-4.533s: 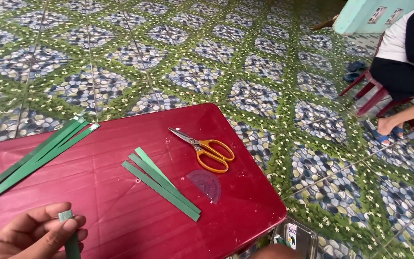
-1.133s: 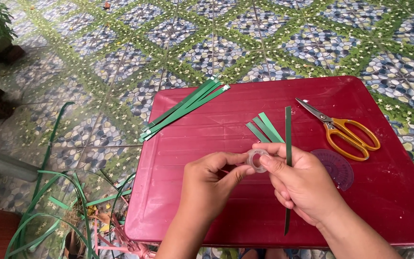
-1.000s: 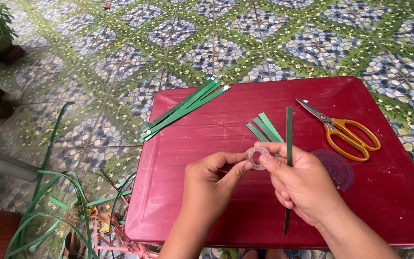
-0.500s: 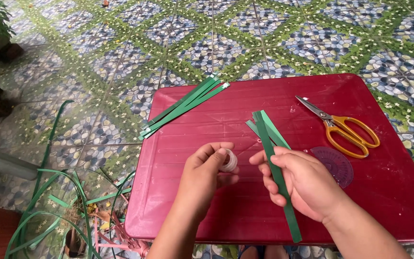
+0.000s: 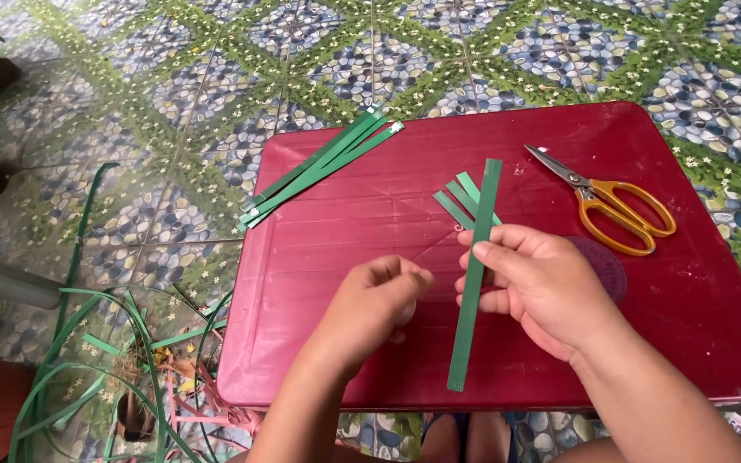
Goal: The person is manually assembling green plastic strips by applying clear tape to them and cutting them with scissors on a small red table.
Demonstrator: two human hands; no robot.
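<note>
My right hand [image 5: 542, 287] pinches a long flat green strip [image 5: 465, 343] between thumb and fingers and holds it nearly upright over the red table top [image 5: 345, 223]. My left hand [image 5: 379, 300] sits just left of the strip with its fingers curled shut. The small pale tape roll in it is almost wholly hidden. A few shorter green strips [image 5: 456, 199] lie on the table behind my right hand.
A bundle of long green strips [image 5: 319, 167] lies slanted across the table's far left corner. Orange-handled scissors [image 5: 619, 210] lie at the right, beside a translucent purple disc [image 5: 606, 261]. Loose green strapping [image 5: 87, 343] coils on the patterned tile floor to the left.
My hands have come apart. The left took the tape roll away and closed on it, while the right lifted the green strip and turned it nearly upright.
</note>
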